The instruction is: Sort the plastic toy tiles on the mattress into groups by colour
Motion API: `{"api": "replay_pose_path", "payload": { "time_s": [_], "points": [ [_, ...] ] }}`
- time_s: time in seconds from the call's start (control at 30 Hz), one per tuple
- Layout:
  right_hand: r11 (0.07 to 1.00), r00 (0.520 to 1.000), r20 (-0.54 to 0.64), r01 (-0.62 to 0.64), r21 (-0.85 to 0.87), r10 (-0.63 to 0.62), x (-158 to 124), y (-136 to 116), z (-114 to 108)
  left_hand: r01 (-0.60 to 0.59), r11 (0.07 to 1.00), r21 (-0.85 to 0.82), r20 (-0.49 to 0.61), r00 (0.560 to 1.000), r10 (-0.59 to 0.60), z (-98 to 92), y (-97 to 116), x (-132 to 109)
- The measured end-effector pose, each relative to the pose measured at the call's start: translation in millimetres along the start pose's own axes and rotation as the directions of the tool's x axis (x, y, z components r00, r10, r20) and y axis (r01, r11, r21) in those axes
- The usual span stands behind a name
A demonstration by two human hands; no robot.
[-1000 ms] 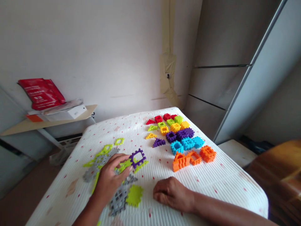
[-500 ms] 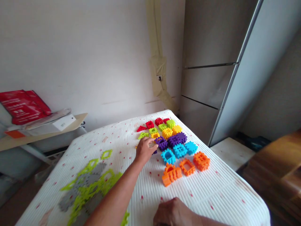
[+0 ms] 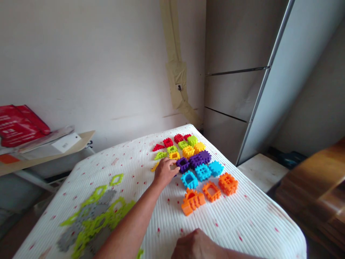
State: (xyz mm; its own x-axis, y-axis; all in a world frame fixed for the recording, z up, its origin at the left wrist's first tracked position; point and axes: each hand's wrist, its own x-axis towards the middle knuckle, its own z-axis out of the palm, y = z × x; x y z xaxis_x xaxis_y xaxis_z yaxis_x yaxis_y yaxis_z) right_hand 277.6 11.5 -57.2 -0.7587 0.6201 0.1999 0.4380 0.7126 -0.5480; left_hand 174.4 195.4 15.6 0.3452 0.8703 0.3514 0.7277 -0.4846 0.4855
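Note:
My left hand [image 3: 165, 171] reaches over the rows of toy blocks, thumb and forefinger apart in a C shape. Its fingertips are at the left side of a purple block [image 3: 183, 164]; whether they touch it I cannot tell. A purple piece partly shows below the hand. To the right are more purple blocks [image 3: 199, 159]; nearer me are blue blocks [image 3: 189, 179] and orange blocks [image 3: 193, 201]. Beyond lie yellow blocks [image 3: 188, 151], green blocks [image 3: 182, 145] and red blocks [image 3: 168, 142]. At the bottom edge, my right hand [image 3: 194, 245] rests curled into a fist, its inside hidden.
Flat lime-green pieces [image 3: 96, 223] and grey toothed pieces [image 3: 67, 233] lie in a pile on the white quilted cover [image 3: 258, 223], left of my forearm. A shelf [image 3: 86, 138] with papers and a red bag [image 3: 20, 124] stands at left, a tall fridge [image 3: 229, 90] behind right.
The camera view has shifted slightly, moving the scene a little leftward. My left hand stays by the purple block, and more of a yellow piece shows beside it. My right hand remains curled.

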Motion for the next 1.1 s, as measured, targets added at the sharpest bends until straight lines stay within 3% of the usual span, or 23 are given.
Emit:
{"api": "replay_pose_path", "payload": {
  "time_s": [0.3, 0.73, 0.83, 0.93, 1.03, 1.1],
  "points": [
    [0.993, 0.999, 0.041, -0.038, 0.111, 0.034, 2.0, -5.3, -10.4, -0.015, 1.000, 0.008, -0.029, 0.999, 0.015, 0.1, -3.4, -2.7],
    [0.999, 0.999, 0.034, -0.038, 0.019, 0.038, 0.1, -15.9, -21.7, -0.018, 0.998, 0.062, -0.027, 0.999, 0.019, -8.5, 0.6, -8.6],
    [0.994, 0.998, 0.005, -0.065, 0.084, 0.065, 1.2, -28.7, -34.4, -0.023, 0.996, 0.086, -0.049, 0.998, 0.027, -24.6, 2.0, -24.3],
    [0.967, 0.993, -0.025, -0.103, 0.232, 0.112, 3.5, -38.6, -49.9, -0.054, 0.994, 0.092, -0.092, 0.994, 0.063, -53.6, -5.7, -52.6],
    [0.899, 0.988, 0.010, -0.147, 0.412, 0.157, -8.6, -41.0, -58.1, -0.009, 0.996, 0.093, -0.216, 0.976, 0.029, -94.7, -29.2, -92.5],
    [0.867, 0.987, 0.027, -0.149, 0.475, 0.155, -32.0, -40.2, -52.6, 0.100, 0.992, 0.072, -0.361, 0.930, -0.067, -124.8, -54.5, -124.7]
  ]
}}
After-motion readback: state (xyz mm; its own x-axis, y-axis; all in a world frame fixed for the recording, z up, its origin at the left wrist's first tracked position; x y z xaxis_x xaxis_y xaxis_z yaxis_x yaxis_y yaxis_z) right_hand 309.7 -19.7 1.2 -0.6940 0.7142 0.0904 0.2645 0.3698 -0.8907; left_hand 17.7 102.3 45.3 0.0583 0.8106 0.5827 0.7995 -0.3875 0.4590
